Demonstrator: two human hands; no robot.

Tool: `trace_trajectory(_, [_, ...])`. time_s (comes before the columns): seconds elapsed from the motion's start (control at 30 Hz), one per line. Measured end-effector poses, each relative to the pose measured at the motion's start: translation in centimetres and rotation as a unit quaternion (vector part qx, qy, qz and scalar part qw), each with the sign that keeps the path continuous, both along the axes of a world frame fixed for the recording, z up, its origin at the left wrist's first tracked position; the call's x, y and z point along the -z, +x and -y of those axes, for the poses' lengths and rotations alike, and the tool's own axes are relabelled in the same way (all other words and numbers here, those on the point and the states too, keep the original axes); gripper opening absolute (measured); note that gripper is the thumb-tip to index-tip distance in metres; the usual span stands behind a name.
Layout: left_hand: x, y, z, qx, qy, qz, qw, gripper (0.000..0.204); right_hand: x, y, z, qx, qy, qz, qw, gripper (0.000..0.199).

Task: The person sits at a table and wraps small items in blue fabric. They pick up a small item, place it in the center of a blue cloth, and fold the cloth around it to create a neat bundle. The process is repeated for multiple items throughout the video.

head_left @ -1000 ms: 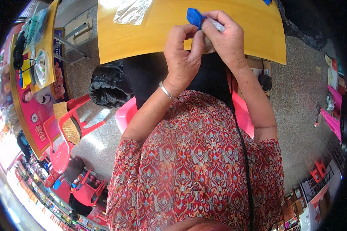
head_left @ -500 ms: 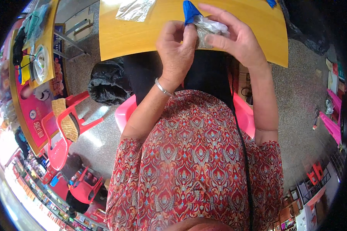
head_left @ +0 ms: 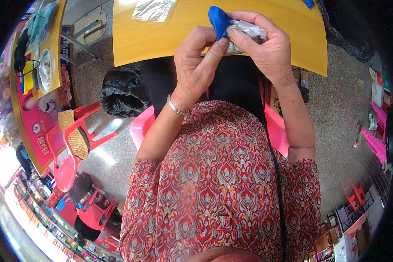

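Above the near edge of the yellow table (head_left: 161,43), both hands meet on a small blue cloth pouch (head_left: 218,21) and a crumpled clear plastic bag (head_left: 250,29). Thumb and fingers of my left hand (head_left: 199,56) pinch the lower edge of the blue cloth. My right hand (head_left: 268,50) grips the plastic bag, its thumb pressed on the side toward the cloth. Bag and cloth touch; how they join is hidden by the fingers. What the bag contains, if anything, I cannot make out.
A flat clear plastic bag (head_left: 154,9) lies at the table's far left, and a scrap of blue (head_left: 308,3) at its far right. Black plastic bags (head_left: 124,91) stand beside my legs. A pink-red chair (head_left: 81,144) is on the floor at the left.
My right hand has closed in from spread fingers to a grip on the plastic bag. The blue cloth has shifted slightly down and tilted; my left hand has moved a little left.
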State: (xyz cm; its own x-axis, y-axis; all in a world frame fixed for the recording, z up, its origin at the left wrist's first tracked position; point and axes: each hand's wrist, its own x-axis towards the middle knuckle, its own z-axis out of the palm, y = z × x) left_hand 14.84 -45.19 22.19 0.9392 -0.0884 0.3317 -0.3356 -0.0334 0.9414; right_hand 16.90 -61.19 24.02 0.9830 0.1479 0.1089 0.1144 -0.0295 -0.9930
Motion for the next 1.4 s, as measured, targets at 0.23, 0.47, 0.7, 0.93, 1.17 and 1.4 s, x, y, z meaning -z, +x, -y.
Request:
trace_trajectory(0.23, [-0.6, -1.1, 1.8, -0.025, -0.111, -0.072, 0.991, 0.017, -0.8, -0.2, -0.6, 0.059, -0.083, 0.045, 0.994, 0.022])
trace_trajectory(0.47, [-1.4, -1.3, 1.8, -0.056, -0.080, 0.014, 0.995, 0.027, -1.3, -0.3, 0.5, 0.015, -0.060, 0.162, 0.985, 0.017])
trace_trajectory(0.7, [-2.5, -2.0, 1.8, -0.069, -0.218, -0.056, 0.972, 0.013, -2.6, -0.3, 0.6, -0.058, -0.121, 0.260, 0.956, 0.024])
trace_trajectory(0.93, [-2.3, -2.1, 1.2, -0.092, -0.224, -0.075, 0.967, 0.012, -2.7, -0.3, 0.2, -0.062, -0.180, 0.305, 0.933, 0.032])
trace_trajectory(1.17, [-1.6, -2.1, 0.0, -0.009, -0.180, -0.079, 0.981, 0.012, -1.7, -0.7, 0.4, -0.109, -0.166, 0.221, 0.955, 0.033])
trace_trajectory(1.4, [-0.6, -2.1, -0.4, -0.013, -0.073, -0.074, 0.994, 0.012, -1.8, -1.9, 0.6, -0.095, -0.258, 0.204, 0.940, 0.040])
